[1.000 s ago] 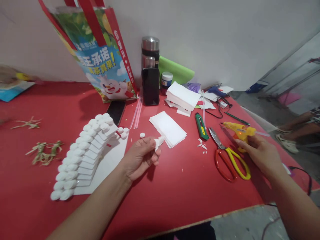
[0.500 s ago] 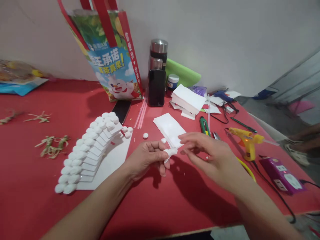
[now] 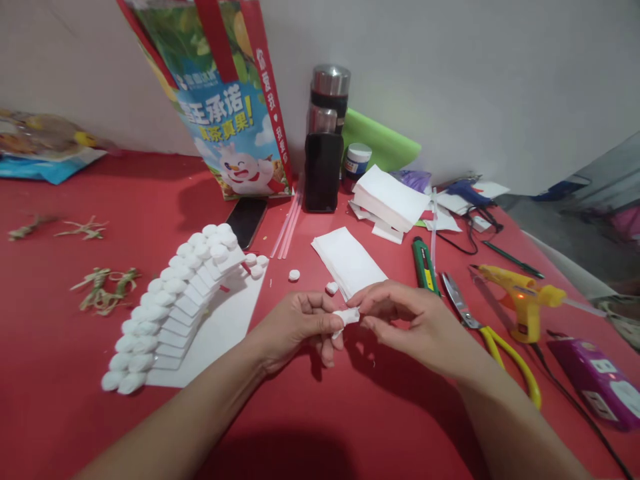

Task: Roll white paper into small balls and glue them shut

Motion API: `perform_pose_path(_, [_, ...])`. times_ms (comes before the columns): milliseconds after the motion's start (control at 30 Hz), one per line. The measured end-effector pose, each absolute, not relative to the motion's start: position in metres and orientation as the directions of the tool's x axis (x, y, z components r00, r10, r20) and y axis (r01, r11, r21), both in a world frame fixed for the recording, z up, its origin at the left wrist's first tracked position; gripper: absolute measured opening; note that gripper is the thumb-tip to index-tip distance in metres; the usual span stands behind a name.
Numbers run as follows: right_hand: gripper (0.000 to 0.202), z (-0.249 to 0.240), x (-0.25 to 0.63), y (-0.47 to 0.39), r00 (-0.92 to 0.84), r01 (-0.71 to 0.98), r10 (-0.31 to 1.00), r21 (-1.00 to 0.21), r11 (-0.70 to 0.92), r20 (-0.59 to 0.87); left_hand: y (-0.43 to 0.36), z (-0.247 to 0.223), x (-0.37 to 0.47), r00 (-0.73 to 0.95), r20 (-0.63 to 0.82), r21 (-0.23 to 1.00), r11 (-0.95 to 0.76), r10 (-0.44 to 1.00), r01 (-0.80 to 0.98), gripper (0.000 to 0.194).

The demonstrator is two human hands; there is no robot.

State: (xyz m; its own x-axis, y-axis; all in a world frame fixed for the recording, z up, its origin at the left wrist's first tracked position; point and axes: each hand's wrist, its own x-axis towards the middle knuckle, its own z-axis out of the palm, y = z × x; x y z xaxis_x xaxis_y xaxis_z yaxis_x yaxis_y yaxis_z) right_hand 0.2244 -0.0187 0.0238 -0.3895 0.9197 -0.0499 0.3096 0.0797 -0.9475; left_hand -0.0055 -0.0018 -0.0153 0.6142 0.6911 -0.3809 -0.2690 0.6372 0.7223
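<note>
My left hand (image 3: 305, 327) pinches a small twisted strip of white tissue paper (image 3: 346, 319) between thumb and fingers. At the strip's free end are the curled fingertips of my right hand (image 3: 405, 323), its thumb and forefinger close about the paper. Just beyond the hands lies a stack of white paper sheets (image 3: 347, 260). Beside it sits a small white rolled paper ball (image 3: 331, 288), with another white ball (image 3: 294, 275) farther left. To the left, a curved stepped model (image 3: 175, 320) of white card carries rows of such balls on a white base.
Scissors with yellow handles (image 3: 467, 310), a green cutter (image 3: 425, 263), a yellow glue gun (image 3: 525, 297) and a purple power box (image 3: 595, 380) lie right. Behind stand a phone (image 3: 323, 173), a flask (image 3: 330, 87) and a printed bag (image 3: 235, 120). Straw figures (image 3: 105, 290) lie left.
My right hand has moved left and closed in on the free end of the tissue strip. The left hand keeps its pinch. The view has shifted slightly, showing the whole scissors.
</note>
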Motion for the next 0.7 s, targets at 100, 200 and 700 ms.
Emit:
perform_pose_path(100, [0.007,0.0231,0.2224,-0.0173,-0.390,0.315,0.919,-0.946,0.072,-0.060,-0.0005,-0.0156,-0.0050,0.607,-0.386,0.726,0.635,0.694,-0.265,0.033])
perform_pose_path(200, [0.007,0.0224,0.2205,-0.0164,-0.396,0.319,0.916,-0.944,0.077,-0.059,0.0008,-0.0158,-0.0047,0.602,-0.390,0.727,0.634,0.697,-0.264,0.033])
perform_pose_path(700, [0.010,0.0192,0.2185,-0.0173,-0.405,0.370,0.914,-0.912,0.178,0.014,-0.0009,-0.0146,-0.0060,0.599,-0.391,0.746,0.622,0.699,-0.239,0.032])
